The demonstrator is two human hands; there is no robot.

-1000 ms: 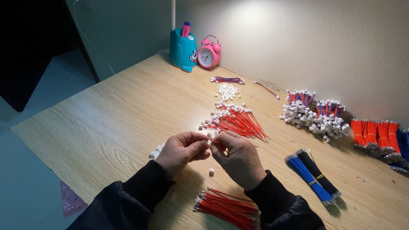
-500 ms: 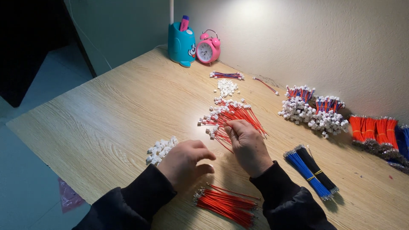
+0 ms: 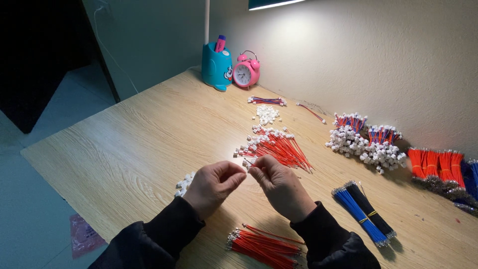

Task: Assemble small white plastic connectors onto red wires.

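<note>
Black long sleeves (image 3: 164, 239) with ribbed cuffs cover both forearms.

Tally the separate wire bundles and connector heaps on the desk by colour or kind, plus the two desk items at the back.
Red wire lots: 3, near bundle, connector-tipped pile, right-edge bundles
Blue-and-black bundle: 1
Red-and-blue wire groups with white connectors: 1
Loose white connector heaps: 2, and
Teal pen holder: 1
Pink alarm clock: 1
Total: 9
</note>
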